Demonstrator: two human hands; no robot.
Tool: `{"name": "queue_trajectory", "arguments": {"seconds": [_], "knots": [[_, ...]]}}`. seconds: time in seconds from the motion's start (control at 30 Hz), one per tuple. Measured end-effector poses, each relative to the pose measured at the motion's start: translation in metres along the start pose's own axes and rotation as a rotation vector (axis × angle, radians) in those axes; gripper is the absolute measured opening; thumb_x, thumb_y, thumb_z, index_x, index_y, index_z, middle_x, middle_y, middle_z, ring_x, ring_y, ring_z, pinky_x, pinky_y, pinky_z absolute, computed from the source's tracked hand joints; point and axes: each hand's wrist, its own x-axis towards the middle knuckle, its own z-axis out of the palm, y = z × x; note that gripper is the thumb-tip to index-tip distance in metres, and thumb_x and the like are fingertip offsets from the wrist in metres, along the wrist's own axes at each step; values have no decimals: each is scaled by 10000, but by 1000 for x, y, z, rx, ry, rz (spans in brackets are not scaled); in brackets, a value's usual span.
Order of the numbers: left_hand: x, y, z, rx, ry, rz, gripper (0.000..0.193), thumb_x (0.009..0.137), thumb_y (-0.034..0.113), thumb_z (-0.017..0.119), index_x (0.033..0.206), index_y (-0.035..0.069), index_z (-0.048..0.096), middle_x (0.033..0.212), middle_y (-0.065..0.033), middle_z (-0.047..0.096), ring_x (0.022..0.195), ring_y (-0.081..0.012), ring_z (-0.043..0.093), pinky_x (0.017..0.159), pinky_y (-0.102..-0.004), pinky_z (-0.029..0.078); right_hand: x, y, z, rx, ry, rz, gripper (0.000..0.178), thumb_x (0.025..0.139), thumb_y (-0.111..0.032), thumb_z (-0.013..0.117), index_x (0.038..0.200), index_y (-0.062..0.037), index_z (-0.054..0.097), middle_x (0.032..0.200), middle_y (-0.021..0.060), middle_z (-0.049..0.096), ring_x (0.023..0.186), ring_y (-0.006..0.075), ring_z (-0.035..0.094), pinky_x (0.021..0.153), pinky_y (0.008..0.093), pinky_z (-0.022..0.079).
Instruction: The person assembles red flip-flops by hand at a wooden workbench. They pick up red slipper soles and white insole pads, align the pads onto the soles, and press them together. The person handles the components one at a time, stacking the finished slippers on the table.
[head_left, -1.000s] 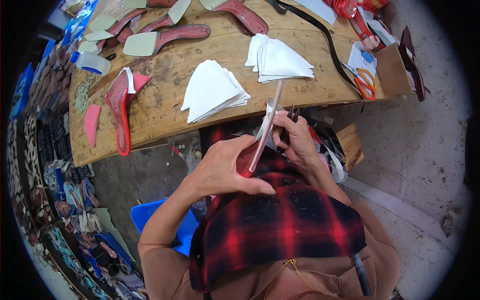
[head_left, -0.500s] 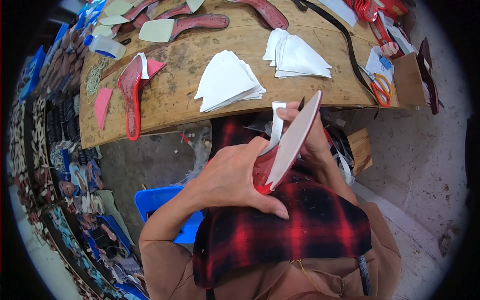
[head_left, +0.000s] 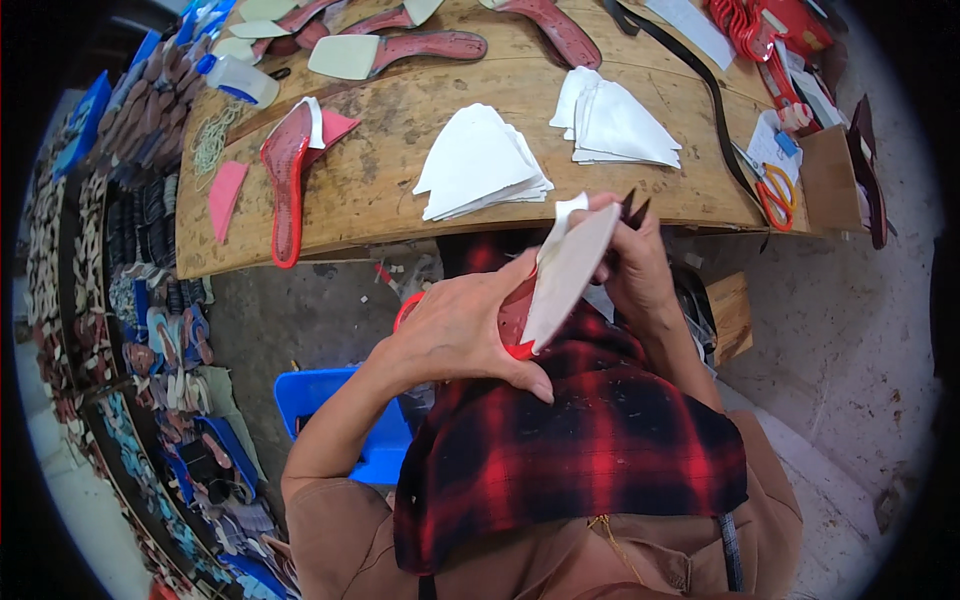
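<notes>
Above my lap, my left hand is wrapped round a red shoe sole, its thumb along the near edge. A flat, pale beige flap stands up tilted from the sole. A white strip curls along the flap's far side. At the flap's right edge is my right hand, fingers curled, with a dark tool in it. Two pointed tips of the tool stick up past the fingers; the rest is hidden. The right fingertips are partly behind the flap.
On the wooden table lie white cut-piece stacks, a red sole, pink pieces, a plastic bottle, orange-handled scissors and a black strap. A blue stool stands at left; shelves of shoe parts line the far left.
The flap and sole have tipped lower and slightly left. My right hand has come up to the flap's edge and no longer pinches the strip's end; two tool tips now show.
</notes>
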Motion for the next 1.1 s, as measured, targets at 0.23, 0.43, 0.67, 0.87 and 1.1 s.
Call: {"name": "queue_trajectory", "arguments": {"seconds": [0.23,0.43,0.67,0.87,1.1], "knots": [[-14,-26,6,-65,-75,-75,1301,452,663,849,1464,34,327,1140,-242,630,1074,-417,600,892,-441,456,7,80,-31,-655,30,13,365,1015,-377,485,993,-40,622,711,0,538,603,62,444,528,234,351],[-15,-31,8,64,-68,-116,1250,471,658,844,1426,20,351,1046,-232,635,1002,-423,609,844,-460,463,-31,35,-18,-507,-201,460,578,1031,-532,318,1009,-38,617,663,-20,467,552,70,348,496,237,289],[-29,-37,2,49,-196,-114,1250,448,587,884,1449,59,352,1054,-193,649,985,-389,612,842,-447,453,-17,56,-19,87,-291,666,285,990,-311,498,1076,-55,587,811,14,585,547,57,410,433,206,251],[-40,-40,-7,61,-286,-128,1216,464,534,897,1454,71,363,1097,-196,653,1029,-388,615,863,-434,462,-7,69,-17,189,-345,780,253,929,-156,592,1158,-69,530,875,49,613,584,66,487,411,194,296],[-70,-60,-28,-72,-312,-180,1141,466,449,919,1434,128,408,1089,-147,670,998,-347,647,816,-393,496,5,109,7,215,-522,785,114,981,-172,533,1078,-115,514,716,67,590,442,56,398,358,200,245]]}}
